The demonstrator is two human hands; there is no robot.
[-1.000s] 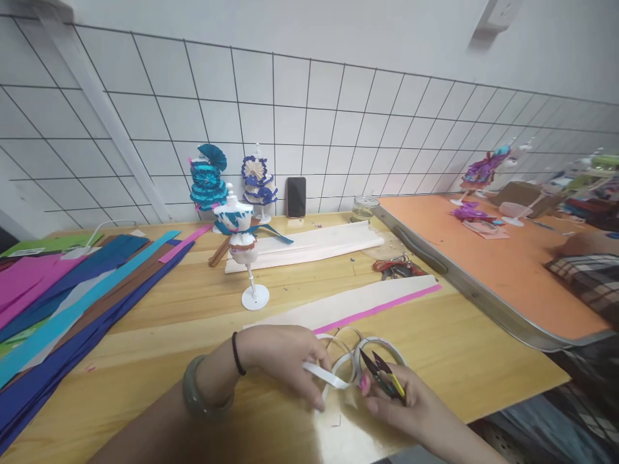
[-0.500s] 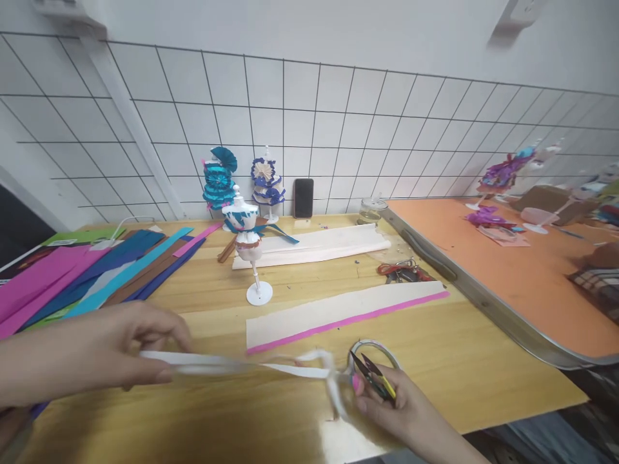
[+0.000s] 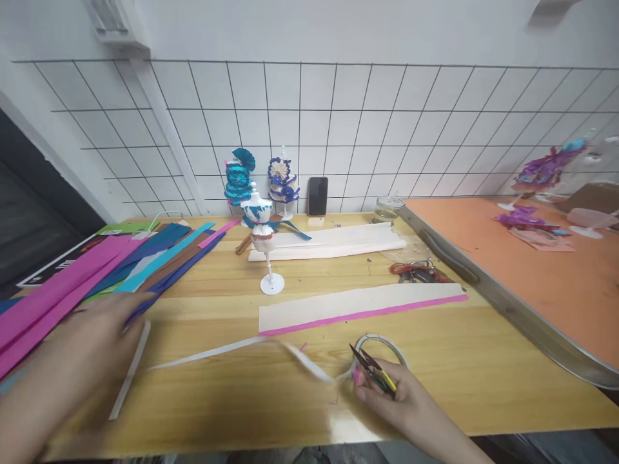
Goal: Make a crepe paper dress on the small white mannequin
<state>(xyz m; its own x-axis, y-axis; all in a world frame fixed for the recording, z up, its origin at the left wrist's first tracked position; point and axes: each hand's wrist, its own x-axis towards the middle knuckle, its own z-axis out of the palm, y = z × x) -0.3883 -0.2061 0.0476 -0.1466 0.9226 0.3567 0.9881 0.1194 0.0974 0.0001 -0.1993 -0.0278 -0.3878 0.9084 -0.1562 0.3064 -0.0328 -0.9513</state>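
My left hand is blurred at the lower left, beside the coloured crepe strips; its fingers are smeared. A short white strip shows at its fingertips. Small scissors with yellow and green handles are in my right hand, whose fingers are closed around them near a tape roll. From there a thin white strip runs left over the table. Behind it lies a cream paper strip with a pink edge. A small white dress-form stand stands upright further back.
Decorated teal and blue-and-cream forms stand by the tiled wall, beside a phone. White folded paper, a glass jar and keys lie in front. An orange table adjoins at the right.
My left hand has moved left toward the coloured strips, and the long white strip now lies loose on the table. The view has shifted a little left. My right hand still holds the scissors.
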